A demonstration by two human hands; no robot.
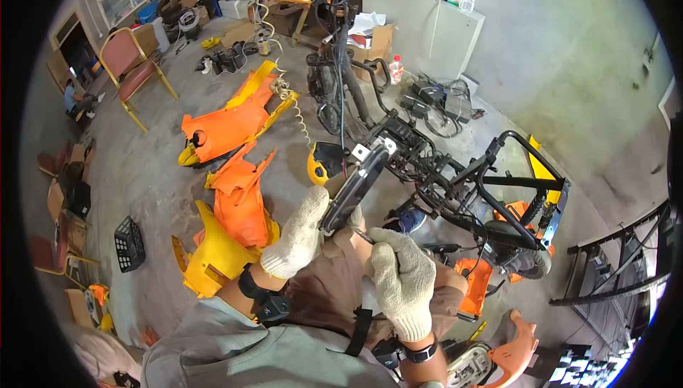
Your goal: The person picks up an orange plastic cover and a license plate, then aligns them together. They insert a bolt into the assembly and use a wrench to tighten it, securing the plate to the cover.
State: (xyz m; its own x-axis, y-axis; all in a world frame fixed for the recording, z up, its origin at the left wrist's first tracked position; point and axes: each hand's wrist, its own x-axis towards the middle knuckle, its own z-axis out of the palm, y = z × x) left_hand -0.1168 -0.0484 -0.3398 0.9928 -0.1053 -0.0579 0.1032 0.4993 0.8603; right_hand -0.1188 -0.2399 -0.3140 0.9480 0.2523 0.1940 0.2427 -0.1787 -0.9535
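My left hand [299, 235], in a knitted white glove, is closed on the lower left edge of a long, dark, glossy part [353, 190] with pale metal tabs at its upper end. I cannot make out its exact kind. The part tilts up and away over my lap. My right hand [404, 281], gloved alike, is closed in a pinch just right of the part's lower end. A thin dark tip [363, 235] pokes out from its fingers toward the part; the rest is hidden in the glove. Just beyond stands the bare black frame [427, 167] of a scooter-like vehicle with exposed wiring.
Orange body panels [231, 128] and a yellow panel [213, 246] lie on the floor at left, near a black crate [129, 244]. A coiled hose [302, 118] hangs ahead. A grey cabinet [427, 29] stands behind, cables [445, 107] beside it. A black rack [619, 253] is at right.
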